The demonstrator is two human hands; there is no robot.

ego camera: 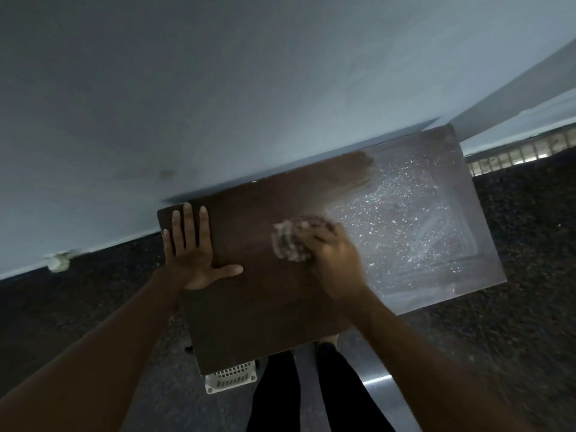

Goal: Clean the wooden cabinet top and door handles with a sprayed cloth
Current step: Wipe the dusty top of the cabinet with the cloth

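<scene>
Cabinet top bare ahead; wall blocks far edge.

Dark brown wood under me, one half filmed grey-white.

The cabinet top is deep brown with faint grain on my left side; on the right it is a milky grey haze, dotted with bright white specks and streaked with paler lines. The cloth in my right hand is off-white with a darker, reddish-brown pattern, too blurred to make out. The wall is pale blue-grey, the floor near-black with fine light speckles. The basket is white lattice, and my trousers are black.
</scene>
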